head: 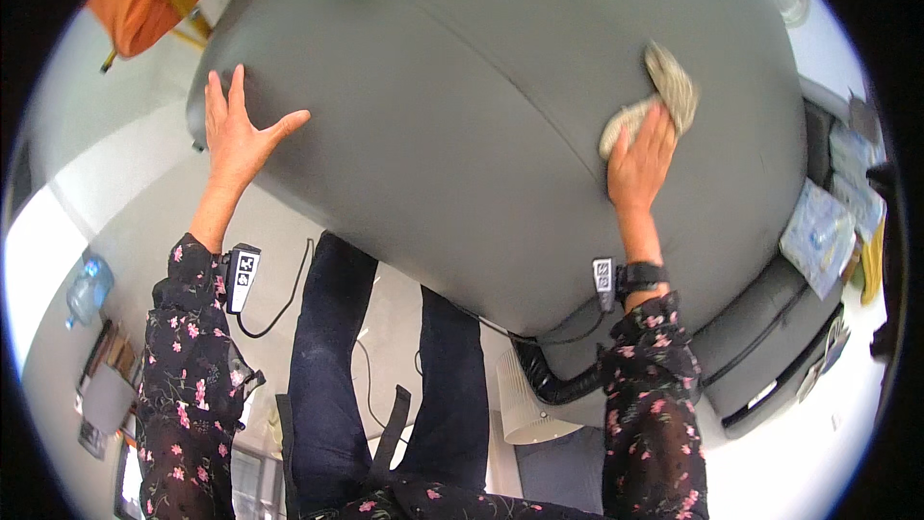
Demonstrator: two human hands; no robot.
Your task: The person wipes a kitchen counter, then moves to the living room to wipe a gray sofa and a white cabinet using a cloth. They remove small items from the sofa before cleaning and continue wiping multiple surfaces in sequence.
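Note:
A wide grey padded surface [433, 108], smooth and leather-like, fills most of the view before me. A seam runs slantwise across its middle. My left hand [242, 130] rests near its left edge with fingers and thumb spread, holding nothing. On the right part of the surface, my right hand [642, 159] presses a beige cloth [675, 83] down against the padding. The cloth is bunched and slightly blurred, and part of it sticks out beyond my fingertips. My palm and fingers hide some of it.
Orange fabric [137, 0] on a yellow frame stands at upper left. A blue water jug [90, 289] lies on the left. Plastic packages [819, 235] rest on a black padded seat [758, 325] at right. A white ribbed bin [530, 404] is below. Cables hang from wrist-worn devices.

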